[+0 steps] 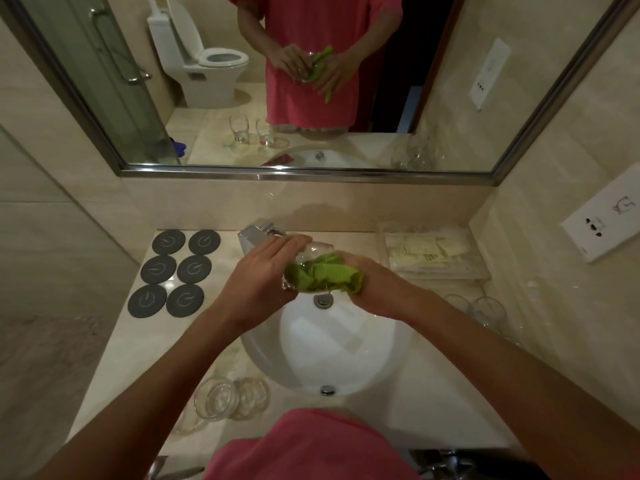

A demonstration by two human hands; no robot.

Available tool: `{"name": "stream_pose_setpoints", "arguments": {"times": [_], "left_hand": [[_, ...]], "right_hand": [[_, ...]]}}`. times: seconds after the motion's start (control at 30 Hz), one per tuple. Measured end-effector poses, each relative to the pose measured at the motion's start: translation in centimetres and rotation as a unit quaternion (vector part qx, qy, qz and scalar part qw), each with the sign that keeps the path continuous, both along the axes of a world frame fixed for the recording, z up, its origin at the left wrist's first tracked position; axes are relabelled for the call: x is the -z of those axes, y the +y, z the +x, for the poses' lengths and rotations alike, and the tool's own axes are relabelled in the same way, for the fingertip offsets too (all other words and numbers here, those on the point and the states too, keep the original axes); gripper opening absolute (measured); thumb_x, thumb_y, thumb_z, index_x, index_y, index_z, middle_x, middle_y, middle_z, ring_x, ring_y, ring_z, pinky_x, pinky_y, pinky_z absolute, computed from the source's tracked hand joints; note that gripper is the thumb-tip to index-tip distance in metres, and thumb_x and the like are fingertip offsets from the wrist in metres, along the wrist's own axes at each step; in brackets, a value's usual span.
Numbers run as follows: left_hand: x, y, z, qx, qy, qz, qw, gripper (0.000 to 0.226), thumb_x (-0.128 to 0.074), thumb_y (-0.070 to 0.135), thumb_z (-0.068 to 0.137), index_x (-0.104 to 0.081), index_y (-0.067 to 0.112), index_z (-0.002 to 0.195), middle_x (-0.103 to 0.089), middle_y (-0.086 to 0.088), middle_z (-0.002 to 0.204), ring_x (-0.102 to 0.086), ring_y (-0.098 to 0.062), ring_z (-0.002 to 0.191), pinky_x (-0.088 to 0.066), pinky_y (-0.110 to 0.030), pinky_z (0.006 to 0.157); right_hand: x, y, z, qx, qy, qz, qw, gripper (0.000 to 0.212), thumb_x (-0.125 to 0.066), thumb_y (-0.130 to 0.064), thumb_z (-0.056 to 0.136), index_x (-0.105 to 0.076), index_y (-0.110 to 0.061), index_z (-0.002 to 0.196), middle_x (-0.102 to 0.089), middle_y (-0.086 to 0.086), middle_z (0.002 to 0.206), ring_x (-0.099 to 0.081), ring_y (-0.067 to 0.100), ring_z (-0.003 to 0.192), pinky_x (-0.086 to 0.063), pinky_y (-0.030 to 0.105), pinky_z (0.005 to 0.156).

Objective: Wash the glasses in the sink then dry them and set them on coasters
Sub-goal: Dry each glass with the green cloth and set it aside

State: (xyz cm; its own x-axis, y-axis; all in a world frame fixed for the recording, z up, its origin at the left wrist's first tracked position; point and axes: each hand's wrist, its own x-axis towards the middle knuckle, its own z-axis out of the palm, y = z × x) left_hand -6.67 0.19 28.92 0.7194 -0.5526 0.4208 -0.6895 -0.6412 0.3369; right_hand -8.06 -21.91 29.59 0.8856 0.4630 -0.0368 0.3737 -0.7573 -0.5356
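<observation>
Your left hand (263, 271) grips the glass (313, 252), right hand (372, 282) clenches the cloth (327, 277) inside; wet and fragile, so hold its body.

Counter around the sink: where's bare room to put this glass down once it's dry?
All six coasters at back left are empty. Bare counter lies between them and the sink. Crowded: front left holds glasses, front right more glasses, back right the clear tray.
</observation>
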Motion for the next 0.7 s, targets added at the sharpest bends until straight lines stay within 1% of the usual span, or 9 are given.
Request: {"name": "stream_pose_setpoints", "arguments": {"times": [0.07,0.13,0.2,0.27,0.33,0.43,0.5,0.63,0.7], "left_hand": [[0.3,0.0,-0.2,0.0,0.019,-0.007,1.0,0.084,-0.089,0.003,0.057,-0.053,0.007,0.133,-0.064,-0.013,0.125,-0.062,-0.033,0.106,-0.057,-0.042,0.077],[0.4,-0.1,-0.4,-0.012,0.037,-0.023,0.999,0.085,-0.09,0.003,0.057,-0.054,0.004,0.134,-0.064,-0.016,0.124,-0.064,-0.036,0.104,-0.058,-0.045,0.075],[0.5,-0.1,-0.6,-0.023,0.053,-0.037,0.998,0.084,-0.091,0.003,0.057,-0.055,0.002,0.134,-0.065,-0.018,0.122,-0.065,-0.037,0.102,-0.059,-0.045,0.077],[0.8,0.0,-0.6,-0.035,0.066,-0.047,0.996,0.085,-0.09,0.003,0.059,-0.053,0.003,0.136,-0.065,-0.018,0.123,-0.065,-0.038,0.105,-0.059,-0.046,0.078],[1.2,0.2,-0.5,-0.048,0.076,-0.057,0.994,0.087,-0.089,0.005,0.06,-0.051,0.005,0.139,-0.064,-0.016,0.124,-0.063,-0.037,0.107,-0.058,-0.048,0.079],[1.3,0.1,-0.5,-0.046,0.067,-0.065,0.995,0.086,-0.089,0.007,0.061,-0.051,0.006,0.138,-0.063,-0.016,0.126,-0.062,-0.037,0.11,-0.058,-0.049,0.082],[0.9,-0.2,-0.5,-0.026,0.038,-0.053,0.998,0.084,-0.09,0.006,0.06,-0.051,0.005,0.135,-0.063,-0.017,0.126,-0.062,-0.037,0.111,-0.057,-0.047,0.084],[0.4,-0.8,-0.4,0.014,-0.025,-0.003,1.0,0.083,-0.091,0.011,0.061,-0.05,0.007,0.134,-0.062,-0.015,0.127,-0.059,-0.033,0.114,-0.055,-0.045,0.088],[0.3,-0.8,-0.4,0.028,-0.036,0.014,0.999,0.084,-0.091,0.011,0.06,-0.05,0.008,0.133,-0.063,-0.015,0.126,-0.059,-0.033,0.113,-0.055,-0.044,0.087]], "right_hand": [[0.6,-0.6,0.5,-0.058,-0.127,-0.089,0.986,0.044,-0.054,-0.006,0.092,-0.061,-0.021,0.133,-0.058,0.009,0.133,-0.059,0.024,0.106,-0.054,0.042,0.079],[0.7,-0.8,0.5,-0.08,-0.147,-0.084,0.982,0.051,-0.056,-0.012,0.091,-0.056,-0.028,0.139,-0.05,0.009,0.142,-0.06,0.029,0.109,-0.058,0.044,0.076],[1.0,-0.9,0.0,-0.06,-0.08,0.016,0.995,0.065,-0.068,-0.007,0.086,-0.051,-0.034,0.142,-0.04,0.003,0.147,-0.059,0.025,0.114,-0.058,0.036,0.083],[0.5,-1.0,-0.6,-0.011,-0.006,0.132,0.991,0.07,-0.082,-0.019,0.083,-0.049,-0.041,0.141,-0.042,-0.006,0.145,-0.055,0.012,0.123,-0.053,0.026,0.096],[-0.4,-0.9,-1.2,0.043,0.071,0.247,0.965,0.068,-0.087,-0.026,0.08,-0.052,-0.035,0.138,-0.055,-0.008,0.137,-0.06,0.007,0.12,-0.053,0.023,0.096],[-1.0,-0.3,-1.3,0.146,0.164,0.374,0.901,0.046,-0.075,-0.03,0.089,-0.056,-0.029,0.131,-0.069,0.006,0.124,-0.072,0.014,0.104,-0.059,0.03,0.086],[-0.9,0.1,-1.1,0.2,0.218,0.385,0.874,0.042,-0.072,-0.032,0.091,-0.057,-0.032,0.13,-0.069,0.015,0.12,-0.074,0.02,0.1,-0.061,0.035,0.086],[-0.4,0.2,-0.9,0.141,0.311,0.373,0.863,0.038,-0.074,-0.014,0.091,-0.063,-0.012,0.128,-0.073,0.015,0.115,-0.073,0.032,0.102,-0.06,0.039,0.089],[0.0,0.4,-0.9,0.129,0.301,0.335,0.883,0.033,-0.077,-0.016,0.089,-0.067,-0.009,0.12,-0.076,0.014,0.106,-0.074,0.032,0.097,-0.061,0.041,0.087]]}}
